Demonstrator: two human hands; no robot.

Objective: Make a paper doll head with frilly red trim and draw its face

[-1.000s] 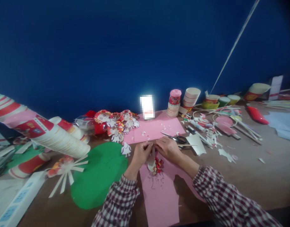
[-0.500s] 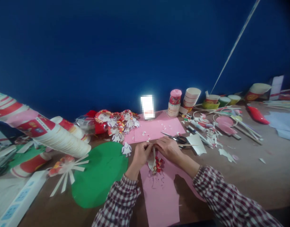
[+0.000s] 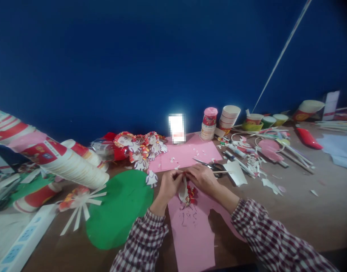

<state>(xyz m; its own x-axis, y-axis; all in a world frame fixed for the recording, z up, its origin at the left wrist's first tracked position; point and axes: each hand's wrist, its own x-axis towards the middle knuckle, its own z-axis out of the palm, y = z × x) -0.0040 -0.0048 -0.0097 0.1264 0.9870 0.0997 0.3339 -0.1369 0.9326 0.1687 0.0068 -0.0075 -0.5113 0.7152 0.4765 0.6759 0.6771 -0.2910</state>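
Observation:
My left hand (image 3: 168,186) and my right hand (image 3: 202,178) meet at the middle of the table, fingers pinched together on a small paper-cup craft piece (image 3: 187,193) that is white with red and yellow fringe. It hangs just over a pink paper sheet (image 3: 193,230) scattered with tiny cuttings. A thin wooden stick (image 3: 222,172) sticks out to the right from my right hand's fingers. Scissors (image 3: 212,166) lie just beyond my right hand.
A green paper disc (image 3: 119,207) lies at left, beside a long stack of paper cups (image 3: 60,160) and a white power strip (image 3: 17,243). Finished paper dolls (image 3: 141,147), another pink sheet (image 3: 187,153), cup stacks (image 3: 228,118), bowls, pens and scraps crowd the back and right.
The hands stay almost in place. The craft piece has turned slightly between the fingers and sits a little to the right.

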